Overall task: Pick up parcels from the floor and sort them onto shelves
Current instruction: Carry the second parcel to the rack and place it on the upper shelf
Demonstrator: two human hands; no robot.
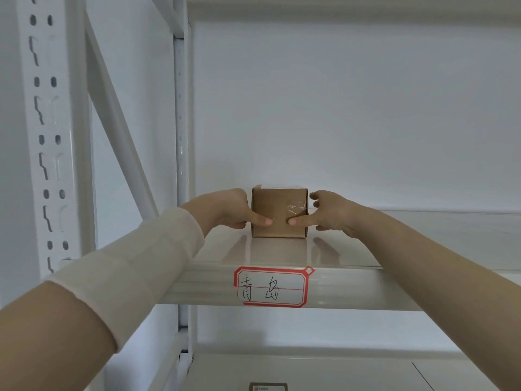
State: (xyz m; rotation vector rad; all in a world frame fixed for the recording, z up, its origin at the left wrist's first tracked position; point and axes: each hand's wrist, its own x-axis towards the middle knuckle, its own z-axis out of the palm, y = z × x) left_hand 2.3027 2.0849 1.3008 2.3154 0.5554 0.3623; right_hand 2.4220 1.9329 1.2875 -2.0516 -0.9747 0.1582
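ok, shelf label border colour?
Red border, white inside with black handwriting; head view.

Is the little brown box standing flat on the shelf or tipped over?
Standing flat. The box sits square on the shelf, bottom edge level, with the left hand and right hand touching its sides.

I see a plain brown box (pixel 278 213) with a clear glossy tape patch and a white label strip on top. Shelf (pixel 394 286) is glossy white, upright (pixel 48 136) white with dark punched holes. Tag (pixel 272 287) is white, red border, red rule lines, black handwritten characters. Sleeve (pixel 127 266) on my left forearm is cream. Wall (pixel 338 108) is pale grey-white.
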